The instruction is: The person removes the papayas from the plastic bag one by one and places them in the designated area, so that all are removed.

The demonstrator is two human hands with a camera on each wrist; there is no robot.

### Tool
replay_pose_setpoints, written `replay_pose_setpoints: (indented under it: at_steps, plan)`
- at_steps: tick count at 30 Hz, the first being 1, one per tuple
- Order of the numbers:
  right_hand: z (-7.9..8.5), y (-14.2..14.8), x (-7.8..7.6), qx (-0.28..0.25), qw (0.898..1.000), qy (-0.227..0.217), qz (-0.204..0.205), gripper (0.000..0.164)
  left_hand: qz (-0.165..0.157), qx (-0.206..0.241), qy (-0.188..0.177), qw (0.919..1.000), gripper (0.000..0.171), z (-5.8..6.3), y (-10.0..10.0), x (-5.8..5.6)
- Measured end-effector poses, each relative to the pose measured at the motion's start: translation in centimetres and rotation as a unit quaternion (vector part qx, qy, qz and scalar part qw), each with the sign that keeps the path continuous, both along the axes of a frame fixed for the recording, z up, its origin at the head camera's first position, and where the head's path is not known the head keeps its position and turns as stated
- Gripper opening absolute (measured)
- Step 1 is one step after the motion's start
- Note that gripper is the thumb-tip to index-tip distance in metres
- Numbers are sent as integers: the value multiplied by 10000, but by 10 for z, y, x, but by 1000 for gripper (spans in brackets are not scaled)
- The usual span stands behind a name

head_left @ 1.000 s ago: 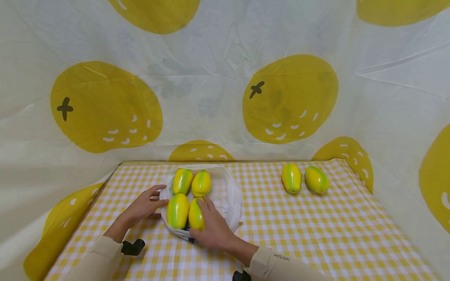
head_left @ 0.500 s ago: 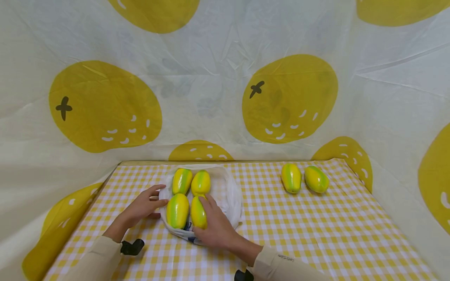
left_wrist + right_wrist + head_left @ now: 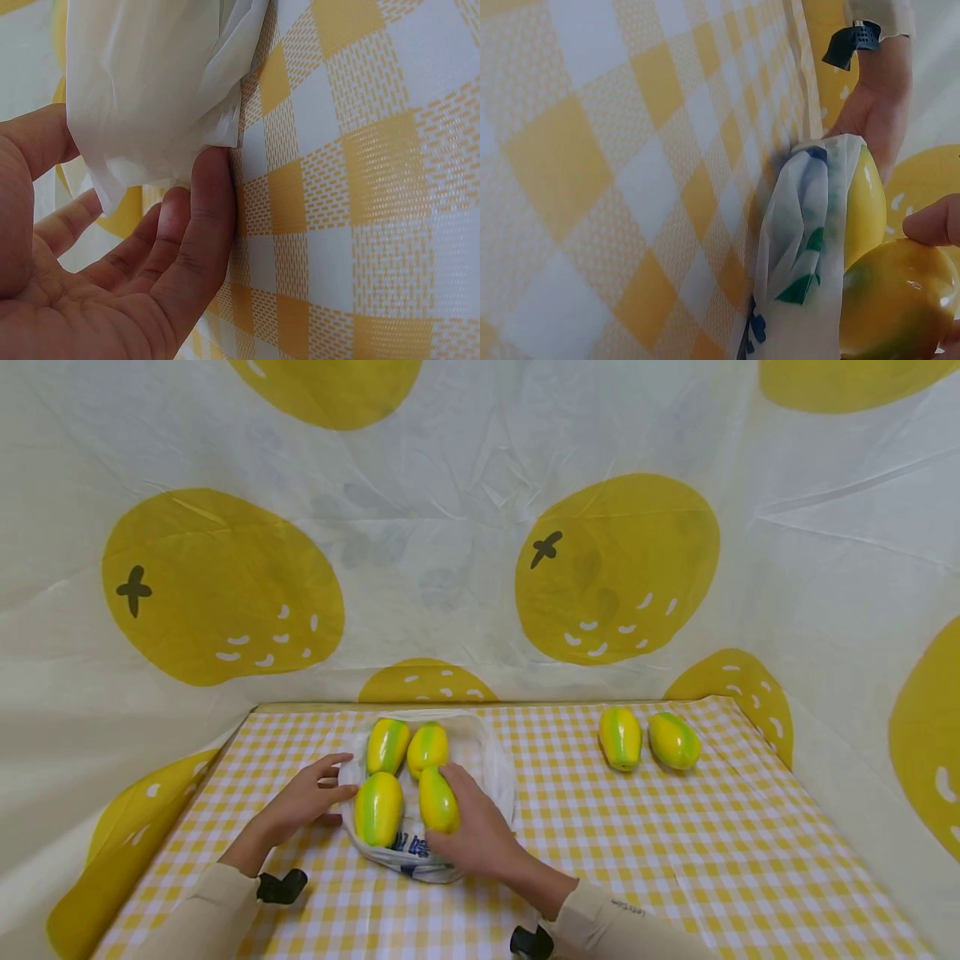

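A white plastic bag (image 3: 498, 777) lies with its mouth up on the table, its rim rolled outward and blue print showing inside. My right hand (image 3: 480, 831) grips a glossy yellow papaya (image 3: 438, 802) with a green stripe, over the bag's front part. The right wrist view shows the thumb on this papaya (image 3: 900, 300). Three more papayas, among them the front left one (image 3: 378, 810), rest inside the bag. My left hand (image 3: 303, 797) is at the bag's left side, fingers spread and relaxed. In the left wrist view its fingertips touch the thin plastic (image 3: 150, 90).
Two more papayas, one upright (image 3: 620, 739) and one tilted (image 3: 674, 742), lie at the back right of the table. A yellow and white checked cloth (image 3: 637, 843) covers the table. Patterned curtains (image 3: 435, 568) hang behind it and along the sides.
My right hand has taken the front right papaya to the right and slightly upward, uncovering print on the bag's inside. The left hand stays where it was.
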State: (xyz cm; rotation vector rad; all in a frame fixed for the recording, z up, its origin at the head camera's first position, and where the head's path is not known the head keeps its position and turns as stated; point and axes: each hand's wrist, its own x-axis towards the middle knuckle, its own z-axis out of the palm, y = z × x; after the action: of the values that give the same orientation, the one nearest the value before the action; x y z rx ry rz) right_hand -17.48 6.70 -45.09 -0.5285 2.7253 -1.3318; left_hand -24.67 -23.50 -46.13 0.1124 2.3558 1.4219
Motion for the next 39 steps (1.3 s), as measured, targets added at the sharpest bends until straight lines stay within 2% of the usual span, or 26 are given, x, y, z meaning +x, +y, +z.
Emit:
replay_pose_setpoints:
  at_steps: [10, 22, 39]
  plan:
    - [4, 10, -7, -67, 9996, -100, -258, 85, 29, -73, -2, 10000, 77, 2, 1, 0]
    - [12, 29, -13, -137, 9978, 335, -550, 82, -2, -83, 17, 10000, 77, 2, 2, 0]
    - [20, 50, -25, -246, 9944, 616, -818, 78, 12, -154, 29, 9999, 80, 0, 1, -1]
